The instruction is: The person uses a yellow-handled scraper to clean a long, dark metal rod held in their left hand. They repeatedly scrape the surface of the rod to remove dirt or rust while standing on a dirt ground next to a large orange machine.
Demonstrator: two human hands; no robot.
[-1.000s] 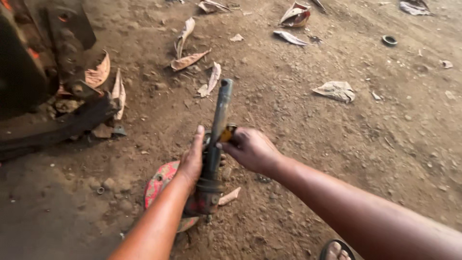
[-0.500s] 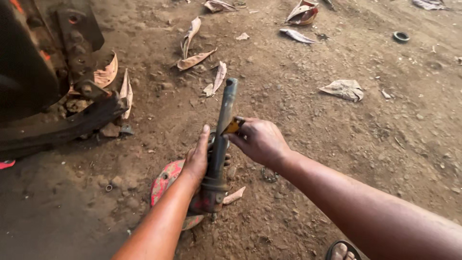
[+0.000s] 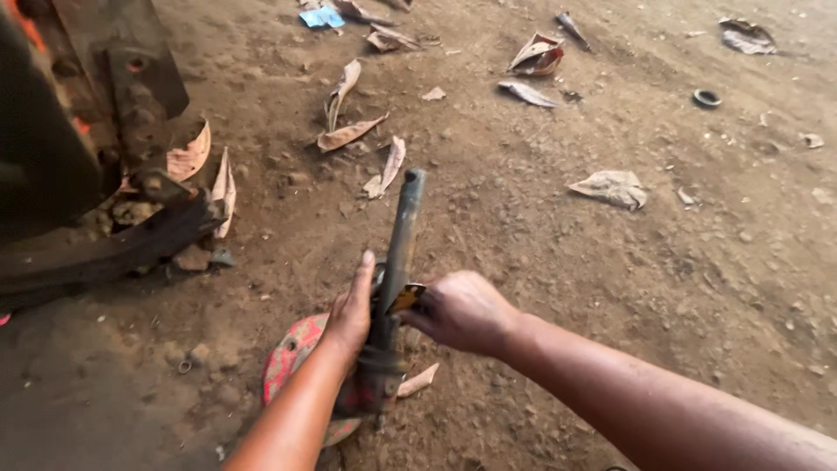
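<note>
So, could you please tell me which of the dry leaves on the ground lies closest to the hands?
The small pale leaf scrap beside the base of the dark metal shaft, just below the right hand; the others lie scattered farther up the dirt.

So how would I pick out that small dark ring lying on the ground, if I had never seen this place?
Start from the dirt ground and look to its far right, well beyond the two hands and the metal rod they hold. There, past the crumpled grey scrap, lies the ring. It is the only round, dark, hollow thing among flat dry leaves.
</note>
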